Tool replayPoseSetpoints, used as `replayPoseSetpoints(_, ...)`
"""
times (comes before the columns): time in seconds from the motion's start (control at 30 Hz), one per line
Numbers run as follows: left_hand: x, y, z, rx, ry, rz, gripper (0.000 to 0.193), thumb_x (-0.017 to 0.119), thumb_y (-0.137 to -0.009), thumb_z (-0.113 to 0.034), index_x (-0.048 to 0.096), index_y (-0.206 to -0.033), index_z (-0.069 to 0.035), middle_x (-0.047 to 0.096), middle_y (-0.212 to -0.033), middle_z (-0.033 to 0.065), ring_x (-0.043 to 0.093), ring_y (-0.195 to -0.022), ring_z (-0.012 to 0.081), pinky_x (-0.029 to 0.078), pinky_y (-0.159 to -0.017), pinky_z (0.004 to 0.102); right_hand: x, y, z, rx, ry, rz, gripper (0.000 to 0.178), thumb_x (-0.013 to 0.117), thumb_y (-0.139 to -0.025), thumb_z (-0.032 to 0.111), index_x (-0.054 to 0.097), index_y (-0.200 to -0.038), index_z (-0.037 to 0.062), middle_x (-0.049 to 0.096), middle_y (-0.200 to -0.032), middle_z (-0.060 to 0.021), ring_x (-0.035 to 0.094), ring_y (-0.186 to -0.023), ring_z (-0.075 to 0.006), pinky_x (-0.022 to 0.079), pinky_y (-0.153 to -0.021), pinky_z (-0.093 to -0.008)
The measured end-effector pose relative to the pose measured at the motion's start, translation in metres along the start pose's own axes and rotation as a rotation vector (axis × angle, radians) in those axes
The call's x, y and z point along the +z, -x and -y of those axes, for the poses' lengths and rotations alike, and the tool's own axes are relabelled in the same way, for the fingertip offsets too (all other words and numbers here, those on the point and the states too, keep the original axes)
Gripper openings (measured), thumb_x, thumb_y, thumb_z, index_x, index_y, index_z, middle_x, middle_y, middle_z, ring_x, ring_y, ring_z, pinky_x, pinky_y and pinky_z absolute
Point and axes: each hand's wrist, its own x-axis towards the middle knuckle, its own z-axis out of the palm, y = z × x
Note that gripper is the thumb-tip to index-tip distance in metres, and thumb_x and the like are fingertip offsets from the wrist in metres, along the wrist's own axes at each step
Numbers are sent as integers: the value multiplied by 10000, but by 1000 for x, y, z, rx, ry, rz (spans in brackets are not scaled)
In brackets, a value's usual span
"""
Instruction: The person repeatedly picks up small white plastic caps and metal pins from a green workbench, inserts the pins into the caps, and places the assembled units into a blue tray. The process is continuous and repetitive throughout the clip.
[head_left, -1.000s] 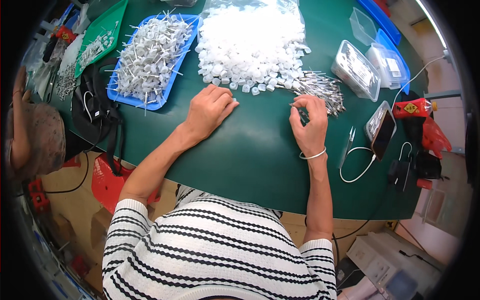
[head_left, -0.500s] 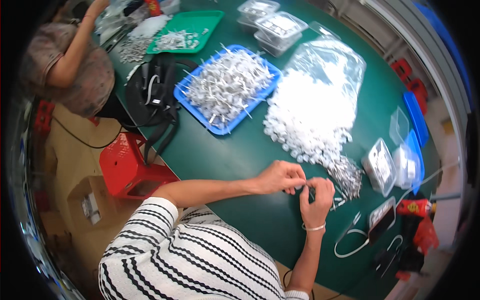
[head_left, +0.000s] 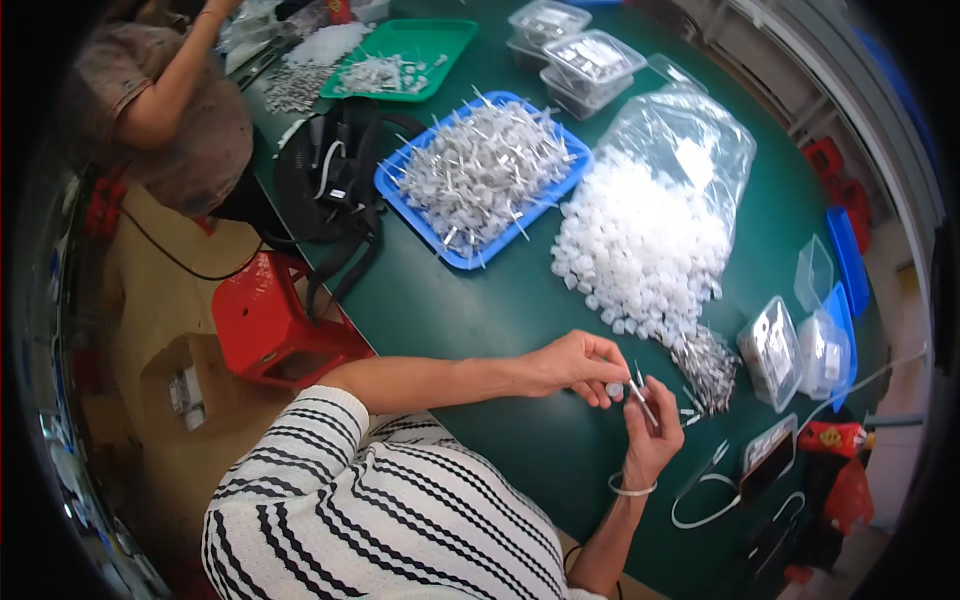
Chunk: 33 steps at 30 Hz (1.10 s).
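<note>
Now you join one small cap and one pin.
Your left hand (head_left: 575, 365) pinches a white cap (head_left: 614, 389), your right hand (head_left: 650, 430) grips a metal pin (head_left: 640, 392), above the table (head_left: 480, 310) near edge; blue tray (head_left: 400, 190) holds finished pieces, big cap pile (head_left: 640, 250) remains.

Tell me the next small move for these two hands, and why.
Probably bring the small white cap in the left hand onto the end of the thin metal pin held by the right hand. Both pieces are pinched at the fingertips, close together above the green table, but they do not look joined yet; the contact is too small to be sure.
</note>
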Motion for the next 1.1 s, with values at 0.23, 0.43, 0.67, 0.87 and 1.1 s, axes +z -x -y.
replayPoseSetpoints(0.23, 5, -10, 0, -37, -56, -82, 221, 614, -896, -184, 624, -1023, -4, 675, -880, 96, 663, -738, 123, 543, -641, 207, 7, -6, -10, -89, -190, -156, 83, 599, -857, -45, 624, -935, -40, 583, -831, -41, 567, -708, -86, 457, -619, -201)
replayPoseSetpoints(0.43, -6, -13, 1, -87, 31, -48, 303, 599, -898, -130, 583, -1166, 12, 656, -1042, 96, 640, -928, 137, 518, -803, 218, -5, -8, -19, 91, -349, -168, 146, 586, -894, 25, 581, -1028, -35, 616, -866, -70, 592, -723, -103, 507, -670, -233)
replayPoseSetpoints(0.67, -6, -15, 2, -62, 76, -58, 316, 597, -897, -114, 561, -1186, 7, 656, -1031, 108, 649, -917, 148, 541, -770, 214, -3, -4, -18, 48, -287, -153, 139, 602, -885, 26, 590, -1007, -40, 592, -939, -58, 589, -768, -98, 511, -700, -229)
replayPoseSetpoints(0.87, -7, -16, 4, -49, 76, -48, 315, 596, -896, -108, 560, -1181, 21, 657, -1023, 116, 654, -914, 154, 549, -769, 212, 5, -5, -16, 22, -286, -146, 119, 608, -881, 25, 587, -979, -39, 579, -932, -51, 582, -772, -94, 500, -683, -219)
replayPoseSetpoints(1.1, -6, -16, 4, -63, 81, -50, 307, 600, -893, -109, 573, -1166, 29, 662, -1005, 117, 664, -904, 160, 555, -743, 197, 9, -4, -16, 22, -256, -158, 98, 603, -883, 24, 581, -962, -30, 597, -892, -49, 607, -788, -93, 491, -677, -206)
